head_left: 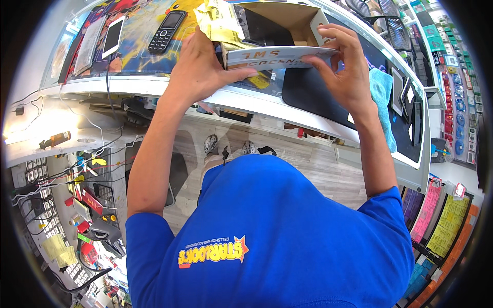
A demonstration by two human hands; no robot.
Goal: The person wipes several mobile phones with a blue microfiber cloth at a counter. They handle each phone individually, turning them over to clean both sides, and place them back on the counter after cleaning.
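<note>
An opened cardboard box with a white printed front stands at the table's near edge. Its brown inside shows, along with a dark flat sheet or pouch. A crinkled yellow packet sticks up at the box's left end. My left hand grips that end, thumb stretched along the lower front and fingertips partly hidden behind the packet. With the thumb on the front panel and the fingers curled over the right end, my right hand is closed on the box.
Left of the box lie a black keypad phone and a white smartphone with a cable near it. A black mat, a teal cloth and several dark devices are on the right. Cables and tools crowd a lit side bench.
</note>
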